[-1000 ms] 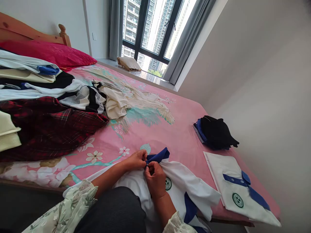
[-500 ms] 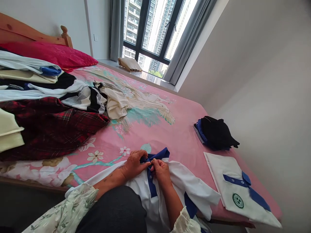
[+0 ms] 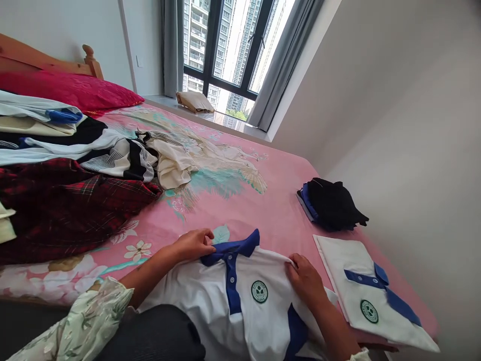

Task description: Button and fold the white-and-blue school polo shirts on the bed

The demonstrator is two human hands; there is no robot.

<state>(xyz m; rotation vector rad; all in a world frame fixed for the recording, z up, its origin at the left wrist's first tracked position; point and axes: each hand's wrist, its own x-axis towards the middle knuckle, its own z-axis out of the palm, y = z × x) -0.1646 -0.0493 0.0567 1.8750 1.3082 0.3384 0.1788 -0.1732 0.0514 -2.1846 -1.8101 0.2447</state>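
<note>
A white polo shirt point(image 3: 210, 291) with a blue collar, a blue buttoned placket and a round green badge lies spread at the bed's near edge. My left hand point(image 3: 191, 245) is at the collar's left side, thumb tip against the blue fabric, with a gap between thumb and index finger. On the other side, my right hand point(image 3: 308, 281) pinches the shirt along its shoulder seam. The collar's buttons show on the placket, and the lower part of the shirt runs out of view near my dark-clothed knee.
A folded white polo shirt point(image 3: 345, 276) lies to the right, below a stack of dark folded clothes point(image 3: 330, 203). A heap of clothes, with red plaid fabric point(image 3: 82, 210) in front, covers the left of the pink bedspread point(image 3: 278, 200). Behind it is a red pillow point(image 3: 71, 90).
My hands have moved apart from the button placket, the left to the collar's side and the right out to the shoulder. The shirt front is spread wider and its badge now shows.
</note>
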